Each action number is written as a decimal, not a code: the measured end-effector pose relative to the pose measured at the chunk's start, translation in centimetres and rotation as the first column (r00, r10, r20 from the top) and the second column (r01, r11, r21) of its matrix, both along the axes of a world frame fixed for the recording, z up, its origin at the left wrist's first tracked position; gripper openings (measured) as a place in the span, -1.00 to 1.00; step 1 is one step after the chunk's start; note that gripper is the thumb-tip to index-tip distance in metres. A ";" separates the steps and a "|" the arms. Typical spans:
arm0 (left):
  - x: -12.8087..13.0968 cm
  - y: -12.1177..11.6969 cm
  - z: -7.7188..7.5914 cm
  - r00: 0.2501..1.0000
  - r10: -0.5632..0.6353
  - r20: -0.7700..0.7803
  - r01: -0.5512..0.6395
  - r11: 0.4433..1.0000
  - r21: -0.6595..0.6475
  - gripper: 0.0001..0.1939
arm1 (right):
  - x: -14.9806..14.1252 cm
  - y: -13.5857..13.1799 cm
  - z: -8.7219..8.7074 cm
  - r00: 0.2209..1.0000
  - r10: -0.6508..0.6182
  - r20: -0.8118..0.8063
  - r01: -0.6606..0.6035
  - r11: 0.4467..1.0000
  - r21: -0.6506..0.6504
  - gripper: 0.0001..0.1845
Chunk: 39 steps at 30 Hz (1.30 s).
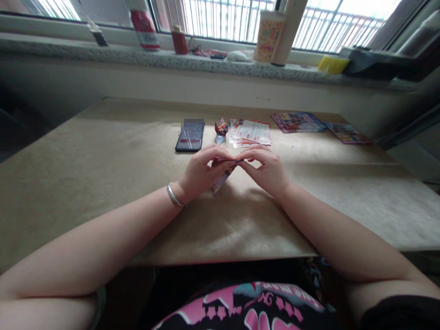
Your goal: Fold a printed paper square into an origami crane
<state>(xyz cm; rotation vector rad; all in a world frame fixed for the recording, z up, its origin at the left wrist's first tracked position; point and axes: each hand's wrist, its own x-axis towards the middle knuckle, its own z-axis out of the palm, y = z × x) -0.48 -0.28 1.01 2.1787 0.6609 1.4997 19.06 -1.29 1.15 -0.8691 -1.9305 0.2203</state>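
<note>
the fingers of both hands are clamped together on a folded piece of red-and-white printed paper at the middle of the frame, left hand and right hand meeting on it; a metal bangle circles the left wrist; just above lie a smartphone, a smaller folded paper and a stack of printed leaflets, with magazines toward the upper right of the counter

**Red and white on tan**

The folded paper is glossy red with white and purple patches. The leaflets nearby are white with red blocks, on a plain tan worktop. The shirt is black with pink and teal print. The windowsill is speckled grey; on it sit a red-and-white can and a yellow sponge.
</note>
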 end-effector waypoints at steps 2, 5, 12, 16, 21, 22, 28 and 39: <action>0.0 0.2 -0.1 1.000 -0.005 0.004 0.004 0.998 0.055 -0.92 | 0.0 0.0 -0.1 1.000 0.001 -0.005 -0.001 1.000 -0.004 -0.92; 0.0 0.3 -0.1 1.000 0.008 0.012 -0.009 0.997 0.078 -0.91 | -0.2 -0.1 0.0 1.000 0.004 -0.026 -0.004 1.000 -0.025 -0.92; -0.1 0.1 -0.2 0.998 0.057 -0.001 -0.057 0.997 0.060 -0.93 | -0.3 -0.3 0.1 0.998 0.003 -0.055 -0.003 1.000 0.000 -0.92; -0.2 0.2 -0.3 0.997 0.082 -0.007 -0.082 0.995 0.064 -0.90 | -0.2 -0.3 0.2 0.999 0.000 -0.043 -0.001 1.000 -0.007 -0.91; -0.3 0.2 -0.2 0.998 0.063 0.005 -0.063 0.998 0.024 -0.87 | -0.2 -0.3 0.2 0.999 -0.006 -0.050 0.006 1.000 0.012 -0.92; -0.2 0.2 -0.1 0.999 0.053 0.010 -0.053 0.998 0.020 -0.87 | -0.2 -0.4 0.2 0.998 -0.006 -0.057 0.007 1.000 0.008 -0.93; -0.1 -0.1 0.0 0.998 0.047 0.031 -0.047 0.999 -0.020 -0.86 | -0.4 -0.3 0.0 0.994 -0.022 -0.105 0.010 0.994 -0.108 -0.92; -0.4 0.2 0.0 0.997 0.075 0.006 -0.074 0.997 -0.020 -0.88 | -0.5 -0.5 0.4 0.992 -0.017 -0.124 0.005 0.995 -0.099 -0.97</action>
